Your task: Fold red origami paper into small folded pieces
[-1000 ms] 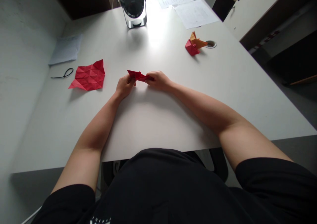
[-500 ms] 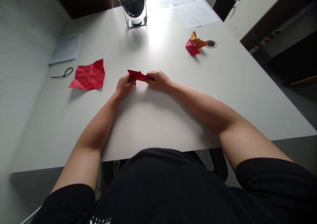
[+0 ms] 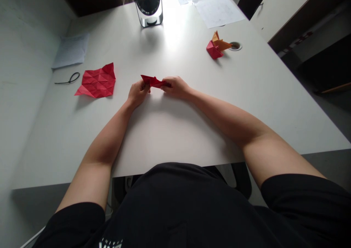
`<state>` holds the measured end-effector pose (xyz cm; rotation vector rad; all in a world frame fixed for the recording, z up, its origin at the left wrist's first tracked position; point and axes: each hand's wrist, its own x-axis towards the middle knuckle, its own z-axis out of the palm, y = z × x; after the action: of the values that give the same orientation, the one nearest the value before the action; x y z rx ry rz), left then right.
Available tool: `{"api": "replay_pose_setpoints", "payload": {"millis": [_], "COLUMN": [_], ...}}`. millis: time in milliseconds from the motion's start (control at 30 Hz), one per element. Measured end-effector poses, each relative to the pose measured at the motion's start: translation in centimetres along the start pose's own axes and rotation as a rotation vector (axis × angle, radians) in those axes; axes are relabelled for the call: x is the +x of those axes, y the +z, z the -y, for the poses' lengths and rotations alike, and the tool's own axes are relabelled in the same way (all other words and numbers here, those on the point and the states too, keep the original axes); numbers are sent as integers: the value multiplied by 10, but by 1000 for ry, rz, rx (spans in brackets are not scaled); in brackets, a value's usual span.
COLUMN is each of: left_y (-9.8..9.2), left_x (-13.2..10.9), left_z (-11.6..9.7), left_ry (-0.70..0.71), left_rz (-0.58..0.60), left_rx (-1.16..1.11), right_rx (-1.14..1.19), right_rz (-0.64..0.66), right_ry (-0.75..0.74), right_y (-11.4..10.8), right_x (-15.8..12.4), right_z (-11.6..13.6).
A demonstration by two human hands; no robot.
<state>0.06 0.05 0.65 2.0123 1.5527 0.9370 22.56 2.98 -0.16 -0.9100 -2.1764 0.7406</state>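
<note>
A small piece of folded red origami paper (image 3: 154, 81) is held just above the desk between my two hands. My left hand (image 3: 138, 93) pinches its left end, with a pointed tip rising above the fingers. On the right end, my right hand (image 3: 176, 87) has thumb and fingers closed; some of the paper is hidden in the grip. Off to the left lies a creased, partly unfolded red paper sheet (image 3: 98, 82) with raised corners. A folded red origami piece (image 3: 214, 51) rests at the right, against an orange origami piece (image 3: 221, 43).
The white desk (image 3: 175, 138) carries a round black device on a metal stand (image 3: 149, 6) at the back. Printed papers (image 3: 216, 10) lie back right, near a cable hole (image 3: 236, 46). A black cable tie (image 3: 71, 79) and a flat white packet (image 3: 70, 50) sit at the left.
The whole view has shifted slightly, so the desk items appear a little higher. Both hands keep their hold on the folded red paper, with almost no visible movement.
</note>
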Motion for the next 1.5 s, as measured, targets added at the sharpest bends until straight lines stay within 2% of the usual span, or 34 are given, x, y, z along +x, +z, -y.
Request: {"api": "replay_pose_setpoints", "payload": {"millis": [1500], "left_y": [-3], "left_x": [0], "left_z": [2], "left_ry": [-1], "left_rz": [39], "left_rx": [34], "right_rx": [13], "right_rz": [12], "right_ry": [7], "right_y": [1], "right_x": [0], "right_z": [-4]}}
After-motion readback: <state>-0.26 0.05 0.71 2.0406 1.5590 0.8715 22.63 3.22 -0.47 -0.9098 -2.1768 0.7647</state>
